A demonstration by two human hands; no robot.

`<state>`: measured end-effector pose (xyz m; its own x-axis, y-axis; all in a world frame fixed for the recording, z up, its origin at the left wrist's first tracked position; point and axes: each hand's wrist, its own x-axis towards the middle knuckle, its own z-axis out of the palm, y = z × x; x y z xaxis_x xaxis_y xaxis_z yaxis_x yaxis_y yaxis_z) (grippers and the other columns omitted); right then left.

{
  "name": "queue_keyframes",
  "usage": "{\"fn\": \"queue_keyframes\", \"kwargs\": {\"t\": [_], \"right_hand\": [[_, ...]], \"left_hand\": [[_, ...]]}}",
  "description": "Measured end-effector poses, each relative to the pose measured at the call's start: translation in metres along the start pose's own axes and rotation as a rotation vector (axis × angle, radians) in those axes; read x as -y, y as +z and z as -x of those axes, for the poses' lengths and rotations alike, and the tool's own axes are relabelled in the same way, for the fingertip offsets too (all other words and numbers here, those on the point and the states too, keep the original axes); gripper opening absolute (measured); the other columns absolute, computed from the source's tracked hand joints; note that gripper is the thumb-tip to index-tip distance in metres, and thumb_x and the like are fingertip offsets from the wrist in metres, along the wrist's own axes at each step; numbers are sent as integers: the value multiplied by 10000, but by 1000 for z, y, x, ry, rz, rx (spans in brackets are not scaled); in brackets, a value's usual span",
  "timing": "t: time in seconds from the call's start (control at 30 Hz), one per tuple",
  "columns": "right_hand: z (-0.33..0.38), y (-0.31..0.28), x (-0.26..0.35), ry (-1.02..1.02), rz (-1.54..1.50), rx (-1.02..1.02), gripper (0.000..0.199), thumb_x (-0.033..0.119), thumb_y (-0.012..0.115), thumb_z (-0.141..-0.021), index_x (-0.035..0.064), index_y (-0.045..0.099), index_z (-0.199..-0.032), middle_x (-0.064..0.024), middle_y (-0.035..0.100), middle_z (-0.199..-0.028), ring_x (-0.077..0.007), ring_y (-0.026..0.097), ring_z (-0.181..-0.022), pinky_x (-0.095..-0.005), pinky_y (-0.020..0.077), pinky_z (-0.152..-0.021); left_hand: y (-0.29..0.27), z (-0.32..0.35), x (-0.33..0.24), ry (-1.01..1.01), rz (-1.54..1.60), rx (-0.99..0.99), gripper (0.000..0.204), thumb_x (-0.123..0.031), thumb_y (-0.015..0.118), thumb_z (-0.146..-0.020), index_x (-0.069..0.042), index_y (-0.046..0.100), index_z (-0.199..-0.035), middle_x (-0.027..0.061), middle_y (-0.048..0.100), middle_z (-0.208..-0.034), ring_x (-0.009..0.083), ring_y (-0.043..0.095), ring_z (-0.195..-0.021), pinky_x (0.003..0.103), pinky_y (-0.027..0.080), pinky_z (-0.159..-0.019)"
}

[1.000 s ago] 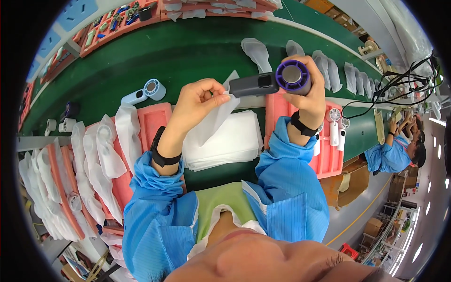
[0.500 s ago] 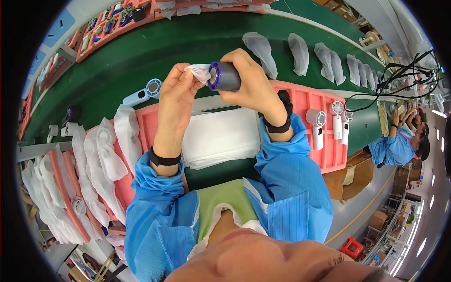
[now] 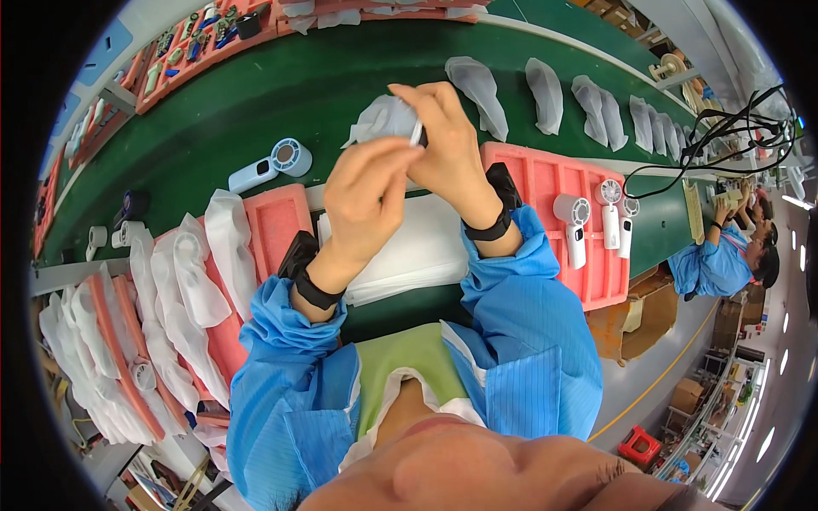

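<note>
Both my hands met at a translucent white pouch (image 3: 379, 121) above the green bench (image 3: 358, 68).
My right hand (image 3: 449, 145) was curled, fingers wrapped round the pouch's right end; my left hand (image 3: 365, 198) came in from below with its fingers half bent and bunched at that same end, though blur and overlap kept me from telling whether they gripped anything. The pouch hung just beyond a stack of white sheets (image 3: 413, 247), between a pale blue handheld fan (image 3: 252, 176) to the left and a filled pouch (image 3: 480, 89) lying to the right.
</note>
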<state>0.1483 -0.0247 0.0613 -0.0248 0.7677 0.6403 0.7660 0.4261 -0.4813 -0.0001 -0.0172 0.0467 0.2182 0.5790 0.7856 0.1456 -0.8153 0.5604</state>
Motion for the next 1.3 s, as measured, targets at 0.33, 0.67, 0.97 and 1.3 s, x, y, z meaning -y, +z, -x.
{"fn": "queue_keyframes", "kwargs": {"t": [0.33, 0.67, 0.97, 1.3], "right_hand": [[4, -1, 12, 82, -439, -17, 542, 161, 831, -686, 4, 562, -1130, -105, 551, -1078, -230, 584, -964, -332, 518, -756], [8, 10, 4, 76, -519, 245, 465, 99, 773, -731, 17, 556, -1133, -107, 614, -1004, -230, 623, -869, -349, 520, -741], [11, 12, 16, 101, -17, 103, 425, 41, 693, -757, 5, 525, -1146, -207, 626, -931, -398, 634, -804, -384, 503, -673], [14, -22, -11, 336, -416, 555, 425, 172, 714, -806, -19, 539, -1143, -219, 634, -918, -379, 644, -831, -383, 496, -706]], "left_hand": [[-2, -10, 20, -32, -58, -46, 640, 13, 717, -719, -77, 477, -1305, 104, 549, -1263, 235, 599, -1035, 335, 507, -856], [-38, -20, 21, -454, 846, -117, 467, -67, 755, -758, -39, 563, -1183, 81, 514, -1250, 199, 502, -1176, 343, 435, -948], [-22, -14, 16, -97, -34, -222, 176, -92, 762, -771, -89, 679, -926, 80, 520, -1247, 184, 503, -1119, 306, 427, -808], [-40, -21, 47, -405, 204, -311, 112, -88, 759, -779, -60, 659, -821, 69, 620, -1031, 166, 572, -950, 305, 445, -814]]}}
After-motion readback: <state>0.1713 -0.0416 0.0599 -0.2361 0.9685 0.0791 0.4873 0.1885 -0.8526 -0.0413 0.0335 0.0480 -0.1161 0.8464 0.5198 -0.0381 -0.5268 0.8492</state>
